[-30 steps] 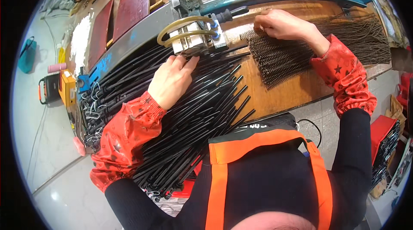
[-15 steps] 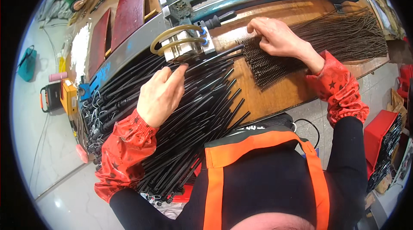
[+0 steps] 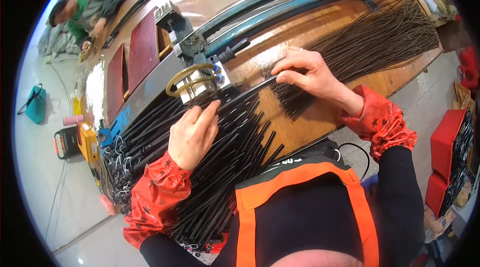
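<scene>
My left hand (image 3: 192, 134) rests on a big pile of black rods (image 3: 210, 167) that covers the left of the wooden bench (image 3: 320, 27); its fingertips press one rod close to a small metal fixture with yellow hose loops (image 3: 197, 83). My right hand (image 3: 307, 74) pinches the far end of a black rod (image 3: 255, 88) over a fan of thin dark ribbed rods (image 3: 375, 42). That rod runs back toward the fixture. Red patterned sleeve covers sit on both forearms.
A long blue rail machine (image 3: 285, 2) runs along the back of the bench. Dark red panels (image 3: 142, 49) lie at the left. A person in green (image 3: 85, 7) crouches far left. A yellow tool case (image 3: 87, 142) and red crates (image 3: 447, 147) stand on the floor.
My left hand has slid toward the fixture along the black pile. My right hand has come down from the ribbed rods and now pinches a black rod's end.
</scene>
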Motion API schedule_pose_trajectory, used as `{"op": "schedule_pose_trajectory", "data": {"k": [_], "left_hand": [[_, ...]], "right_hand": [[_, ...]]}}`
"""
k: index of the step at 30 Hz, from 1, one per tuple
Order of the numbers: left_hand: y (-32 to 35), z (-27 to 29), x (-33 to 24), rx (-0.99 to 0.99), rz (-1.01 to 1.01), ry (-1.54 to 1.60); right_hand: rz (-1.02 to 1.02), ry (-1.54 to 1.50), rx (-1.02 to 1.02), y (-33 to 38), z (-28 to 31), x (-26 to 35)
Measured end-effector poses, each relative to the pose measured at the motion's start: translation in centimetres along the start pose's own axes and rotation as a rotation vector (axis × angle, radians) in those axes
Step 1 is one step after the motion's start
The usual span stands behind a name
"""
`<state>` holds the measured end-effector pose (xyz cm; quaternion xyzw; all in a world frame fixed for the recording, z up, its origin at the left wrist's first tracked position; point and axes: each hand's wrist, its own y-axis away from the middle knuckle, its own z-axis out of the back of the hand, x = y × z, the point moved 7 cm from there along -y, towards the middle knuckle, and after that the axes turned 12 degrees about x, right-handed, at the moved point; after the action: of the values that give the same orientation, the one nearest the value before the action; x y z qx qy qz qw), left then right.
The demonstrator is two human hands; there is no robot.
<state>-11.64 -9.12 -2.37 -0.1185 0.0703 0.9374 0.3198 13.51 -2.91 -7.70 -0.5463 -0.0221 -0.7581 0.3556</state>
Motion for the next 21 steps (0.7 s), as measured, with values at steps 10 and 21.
{"op": "schedule_pose_trajectory", "data": {"k": [10, 21], "left_hand": [[-2.8, 1.1, -3.1, 0.090, -0.028, 0.093], [-13.1, 5.9, -4.2, -0.003, -0.211, -0.169]], "right_hand": [[0.517, 0.648, -0.124, 1.5, 1.6, 5.0], [-0.092, 0.483, -0.308, 3.7, 15.8, -2.2]]}}
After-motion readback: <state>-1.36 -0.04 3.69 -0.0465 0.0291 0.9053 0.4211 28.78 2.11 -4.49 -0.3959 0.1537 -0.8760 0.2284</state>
